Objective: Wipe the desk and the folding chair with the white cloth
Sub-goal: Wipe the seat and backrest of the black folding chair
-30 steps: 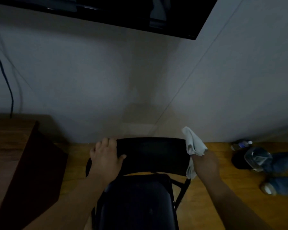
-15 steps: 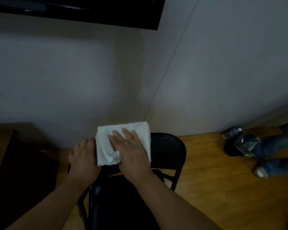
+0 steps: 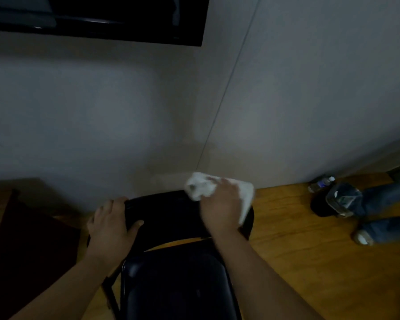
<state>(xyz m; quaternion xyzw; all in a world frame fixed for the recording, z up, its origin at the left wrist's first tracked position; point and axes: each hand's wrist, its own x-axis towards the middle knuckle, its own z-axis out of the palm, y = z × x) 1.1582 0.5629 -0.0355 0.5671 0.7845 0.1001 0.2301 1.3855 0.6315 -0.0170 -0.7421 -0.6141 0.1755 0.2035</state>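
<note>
A black folding chair [image 3: 169, 213] stands in front of me, its backrest toward the wall and its seat at the bottom of the view. My left hand [image 3: 111, 225] grips the left end of the backrest, thumb on the near side. My right hand [image 3: 219, 204] presses the white cloth [image 3: 245, 195] onto the right end of the backrest's top edge; the cloth bunches out to the left of my fingers and hangs down on the right. The hand is motion-blurred. The wooden desk [image 3: 12, 188] shows at the left edge.
A dark panel [image 3: 30, 245] stands left of the chair. A person's legs in jeans and a shoe [image 3: 379, 225] lie on the wooden floor at right, beside a black bag [image 3: 333, 202] and a plastic bottle [image 3: 321, 183]. A dark screen [image 3: 125, 17] hangs on the wall above.
My right hand has swept the cloth along the backrest's top, from the left-middle half a second ago to the right end now. My left hand has kept its grip on the left end.
</note>
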